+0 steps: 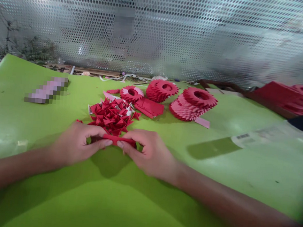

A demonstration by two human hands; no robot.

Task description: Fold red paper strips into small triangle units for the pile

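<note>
Between my two hands is a folded strip of red paper [116,139], held level just above the green table. My left hand [77,141] pinches its left end, with the thumb on the near face. My right hand [150,152] grips the right end the same way, and the two thumb tips almost meet at the middle. Fingers behind the paper are mostly hidden. Just beyond lies a heap of small folded red paper triangles [111,115], some showing white. Flat red paper rectangles [150,107] are stacked to the right of the heap.
Ring-shaped stacks of folded paper stand farther back: a small red-and-pink ring [131,93], a red stack [158,90] and a taller pink-and-red stack [185,108]. A clear plastic sleeve [267,135] lies at right. More red paper [286,98] sits beyond. A perforated metal panel [157,33] closes the back.
</note>
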